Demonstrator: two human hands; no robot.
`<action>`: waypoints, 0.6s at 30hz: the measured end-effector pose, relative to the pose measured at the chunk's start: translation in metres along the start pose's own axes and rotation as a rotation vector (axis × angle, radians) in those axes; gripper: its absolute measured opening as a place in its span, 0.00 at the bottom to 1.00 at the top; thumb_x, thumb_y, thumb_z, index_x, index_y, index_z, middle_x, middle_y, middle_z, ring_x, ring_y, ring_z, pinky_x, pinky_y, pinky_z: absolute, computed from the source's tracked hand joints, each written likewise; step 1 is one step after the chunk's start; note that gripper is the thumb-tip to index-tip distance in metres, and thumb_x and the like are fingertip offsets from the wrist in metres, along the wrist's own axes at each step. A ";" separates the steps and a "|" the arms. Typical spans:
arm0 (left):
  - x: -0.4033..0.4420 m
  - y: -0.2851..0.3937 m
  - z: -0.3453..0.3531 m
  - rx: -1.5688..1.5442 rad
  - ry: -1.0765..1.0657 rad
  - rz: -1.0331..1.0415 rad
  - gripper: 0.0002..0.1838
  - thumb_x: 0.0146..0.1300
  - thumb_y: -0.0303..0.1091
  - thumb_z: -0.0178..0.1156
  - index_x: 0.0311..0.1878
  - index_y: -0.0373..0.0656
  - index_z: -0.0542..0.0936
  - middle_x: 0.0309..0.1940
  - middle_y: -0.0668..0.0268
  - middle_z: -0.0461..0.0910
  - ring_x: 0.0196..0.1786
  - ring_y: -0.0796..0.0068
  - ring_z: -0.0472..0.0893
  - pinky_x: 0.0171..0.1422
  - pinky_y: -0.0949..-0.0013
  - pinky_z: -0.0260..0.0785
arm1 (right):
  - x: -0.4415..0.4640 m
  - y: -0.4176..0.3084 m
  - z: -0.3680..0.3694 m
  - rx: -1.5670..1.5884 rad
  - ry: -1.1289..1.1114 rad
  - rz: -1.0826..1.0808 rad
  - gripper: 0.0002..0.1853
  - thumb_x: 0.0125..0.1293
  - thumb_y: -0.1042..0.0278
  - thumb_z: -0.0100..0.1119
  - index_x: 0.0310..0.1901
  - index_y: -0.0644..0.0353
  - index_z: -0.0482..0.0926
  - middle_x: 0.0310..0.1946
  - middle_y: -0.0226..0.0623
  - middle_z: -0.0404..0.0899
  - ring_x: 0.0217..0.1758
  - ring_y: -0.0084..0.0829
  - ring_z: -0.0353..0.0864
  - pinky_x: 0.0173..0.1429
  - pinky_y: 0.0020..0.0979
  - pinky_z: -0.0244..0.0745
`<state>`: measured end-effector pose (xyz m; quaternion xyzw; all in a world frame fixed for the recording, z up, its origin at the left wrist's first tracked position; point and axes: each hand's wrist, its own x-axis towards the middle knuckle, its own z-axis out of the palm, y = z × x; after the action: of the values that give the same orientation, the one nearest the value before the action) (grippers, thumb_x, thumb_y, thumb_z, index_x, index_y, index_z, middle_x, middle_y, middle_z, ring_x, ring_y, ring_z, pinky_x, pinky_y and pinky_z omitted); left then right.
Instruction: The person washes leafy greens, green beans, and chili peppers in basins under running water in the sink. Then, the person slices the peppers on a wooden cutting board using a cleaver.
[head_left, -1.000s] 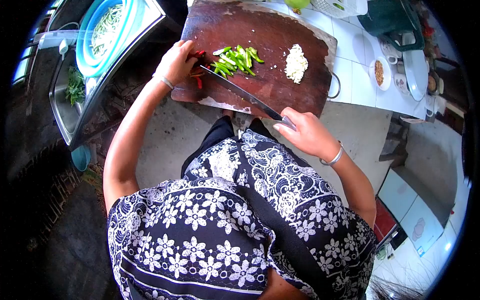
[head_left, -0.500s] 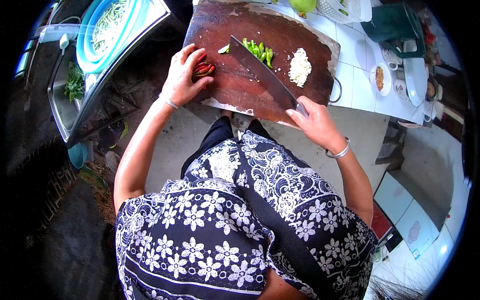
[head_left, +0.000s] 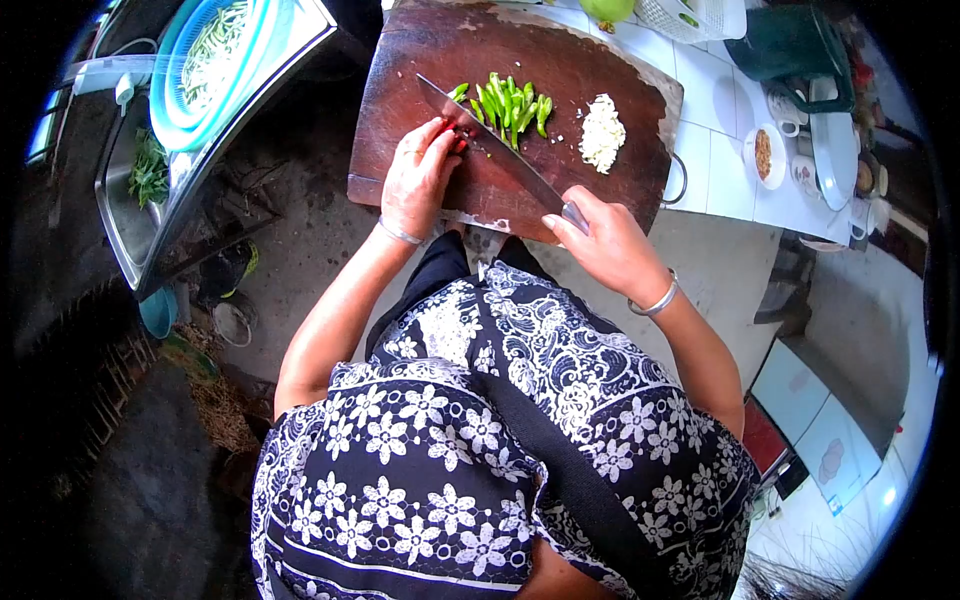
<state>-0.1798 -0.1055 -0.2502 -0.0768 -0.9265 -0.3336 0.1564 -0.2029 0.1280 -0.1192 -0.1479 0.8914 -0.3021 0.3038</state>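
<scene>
My right hand [head_left: 606, 236] is closed round the handle of a knife [head_left: 508, 157], whose long blade slants up and left across the dark wooden cutting board [head_left: 590, 55]. My left hand [head_left: 420, 177] holds red chilies [head_left: 455, 137] on the board, with its fingertips close beside the blade near the tip. Cut green pepper pieces [head_left: 512, 106] lie just beyond the blade, and one piece sits apart near its tip. Farther right on the board is a pile of chopped white pieces [head_left: 602, 134]. My left fingers partly hide the chilies.
At the right, a small bowl of brown bits [head_left: 764, 156], an oval dish [head_left: 833, 150] and a dark green container [head_left: 787, 48] stand on white tiles. A white basket [head_left: 700, 20] is behind the board. Left are a blue colander [head_left: 168, 90] and a sink with leaves [head_left: 149, 168].
My left hand has moved right across the board with the red chilies, up to the blade. The knife first pushed the green pieces right and together, then came back left and lower.
</scene>
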 end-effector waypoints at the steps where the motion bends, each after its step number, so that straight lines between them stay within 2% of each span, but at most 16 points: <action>1: 0.000 0.004 0.000 -0.007 0.022 -0.024 0.22 0.52 0.28 0.65 0.52 0.39 0.75 0.56 0.54 0.72 0.58 0.54 0.73 0.62 0.60 0.67 | 0.001 0.000 0.000 -0.011 0.006 -0.011 0.15 0.63 0.59 0.58 0.31 0.62 0.67 0.21 0.53 0.74 0.28 0.56 0.77 0.29 0.48 0.67; 4: -0.005 0.013 -0.004 -0.026 0.033 -0.067 0.26 0.49 0.27 0.68 0.53 0.37 0.73 0.59 0.50 0.68 0.61 0.51 0.68 0.65 0.57 0.63 | 0.001 0.003 0.001 -0.043 0.022 -0.033 0.15 0.63 0.59 0.58 0.32 0.62 0.67 0.21 0.53 0.75 0.29 0.56 0.77 0.30 0.50 0.67; 10: -0.008 0.005 0.002 0.008 0.012 0.015 0.21 0.53 0.27 0.65 0.52 0.39 0.75 0.55 0.54 0.73 0.57 0.54 0.73 0.60 0.60 0.68 | -0.002 0.005 0.003 -0.076 0.043 -0.064 0.15 0.63 0.59 0.58 0.32 0.61 0.68 0.22 0.52 0.76 0.30 0.55 0.78 0.31 0.50 0.70; 13: -0.007 0.006 0.005 -0.017 0.037 -0.024 0.20 0.53 0.25 0.64 0.51 0.39 0.76 0.52 0.55 0.75 0.55 0.55 0.74 0.58 0.62 0.69 | -0.004 0.005 0.001 -0.098 0.049 -0.064 0.14 0.63 0.59 0.58 0.33 0.61 0.68 0.22 0.52 0.76 0.30 0.54 0.78 0.31 0.50 0.70; 16: -0.003 0.004 0.004 0.033 0.068 0.051 0.17 0.51 0.24 0.65 0.47 0.37 0.77 0.48 0.54 0.76 0.50 0.55 0.77 0.54 0.63 0.72 | -0.007 0.004 0.000 -0.166 0.078 -0.112 0.13 0.63 0.59 0.58 0.34 0.60 0.68 0.22 0.49 0.77 0.28 0.52 0.79 0.30 0.47 0.72; 18: -0.002 0.005 0.002 0.033 0.034 0.023 0.18 0.53 0.24 0.63 0.50 0.38 0.77 0.49 0.54 0.76 0.52 0.54 0.76 0.55 0.60 0.71 | -0.011 0.003 0.001 -0.239 0.107 -0.166 0.12 0.63 0.60 0.57 0.34 0.59 0.68 0.22 0.46 0.77 0.27 0.49 0.79 0.29 0.45 0.74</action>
<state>-0.1773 -0.1004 -0.2498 -0.0790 -0.9281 -0.3179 0.1772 -0.1941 0.1346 -0.1167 -0.2399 0.9206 -0.2255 0.2099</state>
